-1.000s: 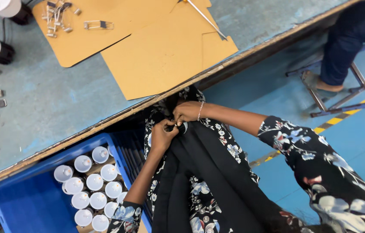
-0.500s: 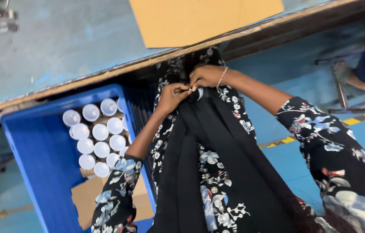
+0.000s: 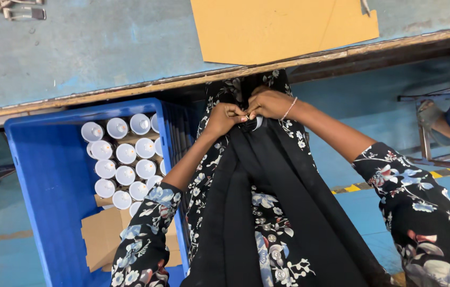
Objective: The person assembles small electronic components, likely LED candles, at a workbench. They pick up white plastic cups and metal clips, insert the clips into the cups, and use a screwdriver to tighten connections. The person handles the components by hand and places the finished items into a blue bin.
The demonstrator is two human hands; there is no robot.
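fingertips of the left hand [image 3: 225, 116] and right hand [image 3: 268, 102] meet, pinching a small pale item [image 3: 257, 123] at the black scarf [image 3: 267, 212] over the lap, below the bench edge [image 3: 129, 90]. both forearms angle inward, wrists bent. the item is mostly hidden by fingers; the blue crate [image 3: 39, 175] of white caps sits left.

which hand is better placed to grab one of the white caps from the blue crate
Left, probably. The left hand is nearer the blue crate of white caps; the right hand is farther off. Both hands pinch the black cloth.
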